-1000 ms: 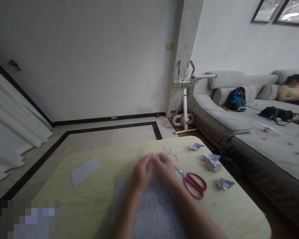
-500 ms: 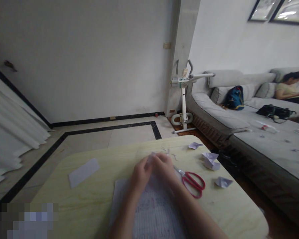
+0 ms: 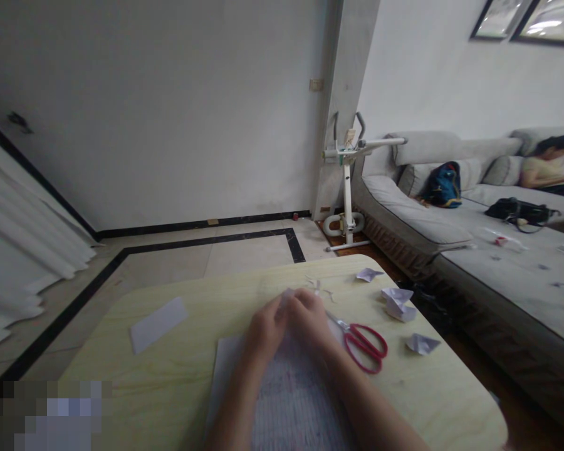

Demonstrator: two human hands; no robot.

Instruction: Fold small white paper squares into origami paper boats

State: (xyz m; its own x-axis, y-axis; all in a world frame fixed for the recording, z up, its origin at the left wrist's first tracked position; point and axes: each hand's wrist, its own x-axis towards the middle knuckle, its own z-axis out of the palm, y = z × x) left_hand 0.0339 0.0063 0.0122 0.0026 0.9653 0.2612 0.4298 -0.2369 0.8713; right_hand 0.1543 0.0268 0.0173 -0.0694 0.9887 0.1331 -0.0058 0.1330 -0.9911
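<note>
My left hand (image 3: pixel 266 322) and my right hand (image 3: pixel 309 313) meet near the table's far middle, fingers closed together on a small piece of white paper (image 3: pixel 287 293). Most of that paper is hidden by my fingers. Under my forearms lies a lined sheet (image 3: pixel 291 401) covered in writing. Red-handled scissors (image 3: pixel 364 344) rest just right of my right hand, blades pointing toward it. Thin paper scraps (image 3: pixel 328 293) lie beyond my right knuckles.
Folded paper pieces (image 3: pixel 398 304) sit along the right side of the pale wooden table (image 3: pixel 169 388). A white paper strip (image 3: pixel 158 324) lies at left. Beyond are a grey sofa (image 3: pixel 418 219) with a seated person (image 3: pixel 548 166), and a white exercise machine (image 3: pixel 346 188).
My hands stay together on the paper, with only a slight shift of the fingers. The scissors and folded papers have not moved on the table.
</note>
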